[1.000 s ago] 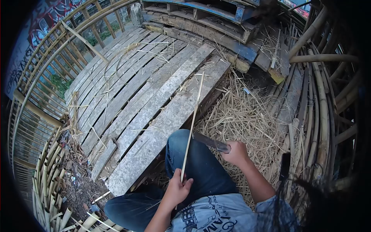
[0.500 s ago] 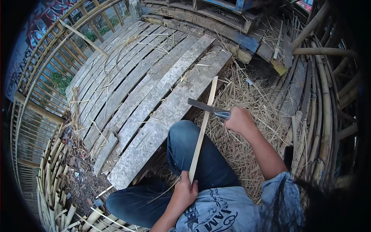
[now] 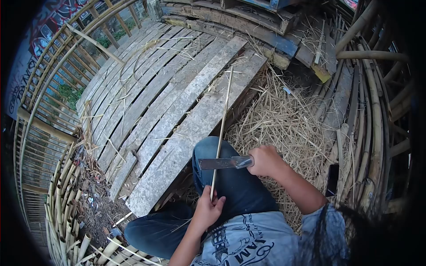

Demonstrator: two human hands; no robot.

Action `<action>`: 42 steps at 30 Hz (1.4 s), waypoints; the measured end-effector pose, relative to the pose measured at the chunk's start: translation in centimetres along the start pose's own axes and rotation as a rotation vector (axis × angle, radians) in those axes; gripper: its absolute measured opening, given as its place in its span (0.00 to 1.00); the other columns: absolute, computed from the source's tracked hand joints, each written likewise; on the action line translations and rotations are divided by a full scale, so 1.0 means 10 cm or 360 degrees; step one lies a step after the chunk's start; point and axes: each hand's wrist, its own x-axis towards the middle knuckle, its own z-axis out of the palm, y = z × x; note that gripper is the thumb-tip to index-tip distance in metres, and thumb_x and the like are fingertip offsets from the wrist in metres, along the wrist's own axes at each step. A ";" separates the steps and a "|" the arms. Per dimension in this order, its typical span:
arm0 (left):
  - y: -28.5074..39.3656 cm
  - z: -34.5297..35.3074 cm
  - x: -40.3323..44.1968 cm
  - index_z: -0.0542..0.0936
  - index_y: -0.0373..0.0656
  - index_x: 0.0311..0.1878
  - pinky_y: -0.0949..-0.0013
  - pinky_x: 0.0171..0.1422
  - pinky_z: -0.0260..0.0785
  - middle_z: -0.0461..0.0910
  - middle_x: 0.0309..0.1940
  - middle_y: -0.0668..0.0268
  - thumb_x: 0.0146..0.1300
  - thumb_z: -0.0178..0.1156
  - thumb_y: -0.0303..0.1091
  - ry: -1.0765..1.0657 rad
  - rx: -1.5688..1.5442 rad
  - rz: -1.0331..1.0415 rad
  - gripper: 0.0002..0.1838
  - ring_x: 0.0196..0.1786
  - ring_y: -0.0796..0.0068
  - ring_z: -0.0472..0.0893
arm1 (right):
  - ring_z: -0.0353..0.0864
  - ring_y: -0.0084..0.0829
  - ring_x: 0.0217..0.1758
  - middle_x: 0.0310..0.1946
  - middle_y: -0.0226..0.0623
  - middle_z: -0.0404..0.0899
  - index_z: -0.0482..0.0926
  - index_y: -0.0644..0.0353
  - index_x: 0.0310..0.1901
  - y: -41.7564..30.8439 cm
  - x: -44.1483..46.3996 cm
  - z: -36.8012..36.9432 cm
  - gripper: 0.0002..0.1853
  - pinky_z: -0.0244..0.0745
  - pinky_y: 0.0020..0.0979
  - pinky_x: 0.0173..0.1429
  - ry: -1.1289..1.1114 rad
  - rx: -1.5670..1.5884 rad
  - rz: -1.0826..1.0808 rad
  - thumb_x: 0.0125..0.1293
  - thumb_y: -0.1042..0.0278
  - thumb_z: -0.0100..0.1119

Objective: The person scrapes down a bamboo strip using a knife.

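Observation:
My left hand (image 3: 209,209), low in the middle of the view, is closed on the lower end of a thin bamboo strip (image 3: 224,113). The strip rises over my bent knee, and its upper end is over the edge of the wooden slat platform (image 3: 186,117). My right hand (image 3: 266,161) is wrapped round the handle of a wide-bladed knife (image 3: 222,163). The blade points left and crosses the strip above my knee. Whether the blade touches the strip, I cannot tell.
Bamboo shavings (image 3: 284,128) cover the ground right of my knee. Stacked pallets (image 3: 248,31) stand at the back. Long bamboo poles (image 3: 370,119) lie at the right, cut bamboo pieces (image 3: 62,213) at the lower left. A bamboo fence (image 3: 44,119) curves along the left.
The knife and my right hand have come down and left, nearer my left hand. The strip has turned from its broad face to a narrow edge, and its top has tilted left.

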 end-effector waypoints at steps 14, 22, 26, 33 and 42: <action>0.18 0.05 -0.04 0.67 0.34 0.45 0.59 0.31 0.70 0.76 0.22 0.51 0.59 0.63 0.28 0.0126 0.0375 0.0059 0.17 0.26 0.55 0.80 | 0.84 0.52 0.32 0.25 0.53 0.82 0.82 0.64 0.27 0.14 0.58 -0.48 0.12 0.80 0.45 0.41 0.0004 -0.0210 0.0159 0.46 0.64 0.61; -0.13 0.19 0.02 0.66 0.40 0.36 0.75 0.28 0.59 0.61 0.18 0.73 0.60 0.63 0.24 -0.0071 -0.0282 -0.0019 0.13 0.22 0.85 0.63 | 0.83 0.52 0.27 0.21 0.51 0.80 0.81 0.61 0.22 -0.08 0.35 -0.21 0.10 0.79 0.47 0.38 0.0006 -0.0214 -0.0209 0.47 0.63 0.56; -0.08 0.21 0.03 0.63 0.41 0.35 0.78 0.24 0.53 0.58 0.18 0.75 0.60 0.60 0.20 0.0162 -0.0345 0.0012 0.14 0.21 0.87 0.60 | 0.84 0.48 0.27 0.21 0.49 0.81 0.82 0.61 0.23 -0.21 0.26 -0.29 0.11 0.80 0.45 0.36 -0.0116 -0.0213 -0.0352 0.45 0.60 0.60; 0.07 -0.04 0.09 0.63 0.42 0.38 0.79 0.25 0.53 0.59 0.19 0.75 0.59 0.61 0.19 -0.0006 -0.0261 0.0009 0.15 0.22 0.88 0.59 | 0.84 0.46 0.29 0.23 0.47 0.82 0.83 0.61 0.25 -0.17 0.52 -0.31 0.12 0.79 0.41 0.36 -0.0249 -0.0330 -0.0385 0.41 0.62 0.63; -0.01 -0.01 -0.20 0.63 0.43 0.38 0.77 0.27 0.56 0.59 0.22 0.75 0.59 0.62 0.22 -0.0027 -0.0114 0.0127 0.15 0.24 0.87 0.58 | 0.85 0.49 0.36 0.30 0.53 0.83 0.83 0.65 0.32 0.82 0.90 -0.96 0.14 0.78 0.43 0.45 0.0301 -0.0149 0.0784 0.50 0.62 0.61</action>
